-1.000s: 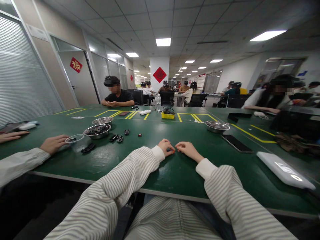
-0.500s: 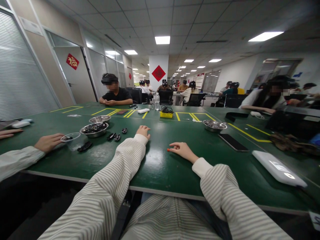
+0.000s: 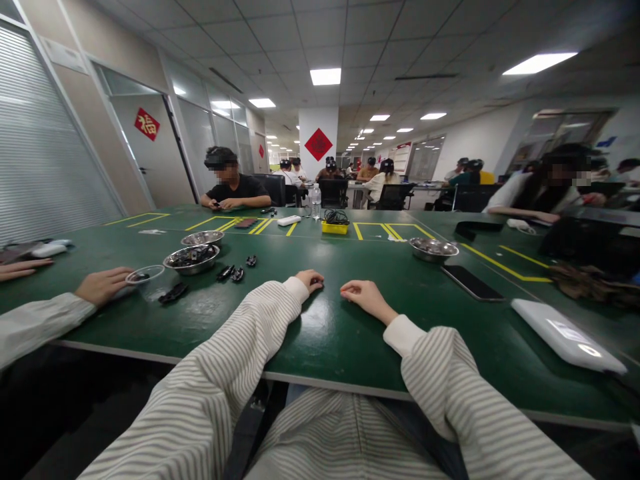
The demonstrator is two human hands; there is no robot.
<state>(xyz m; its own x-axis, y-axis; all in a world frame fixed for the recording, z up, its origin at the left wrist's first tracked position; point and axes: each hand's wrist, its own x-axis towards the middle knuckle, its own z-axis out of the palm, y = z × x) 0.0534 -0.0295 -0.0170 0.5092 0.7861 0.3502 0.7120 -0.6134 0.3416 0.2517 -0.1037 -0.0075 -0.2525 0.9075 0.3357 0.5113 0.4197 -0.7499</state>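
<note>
My left hand (image 3: 311, 280) is low over the green table (image 3: 320, 333), its fingers curled together. A tiny dark spot shows by its fingertips; what they hold is too small to make out. Facing it across a narrow gap, my right hand (image 3: 367, 298) is closed in a pinch. The small orange piece seen in its fingertips a moment ago is now mostly covered by them. Left of my hands lie several black plastic parts (image 3: 237, 274). A steel bowl (image 3: 191, 270) with dark parts in it stands beyond them, a second steel bowl (image 3: 203, 235) behind it.
At left, a co-worker's hand (image 3: 104, 287) touches a clear plastic cup (image 3: 151, 291). To the right are another steel bowl (image 3: 434, 259), a phone (image 3: 473, 283) and a white power bank (image 3: 565, 337). A yellow box (image 3: 335, 229) with black cable and a bottle (image 3: 316, 202) stand farther back.
My left hand has moved right, towards my right hand, and its fingers have curled in. My right hand has hardly moved; the orange piece shows less at its fingertips.
</note>
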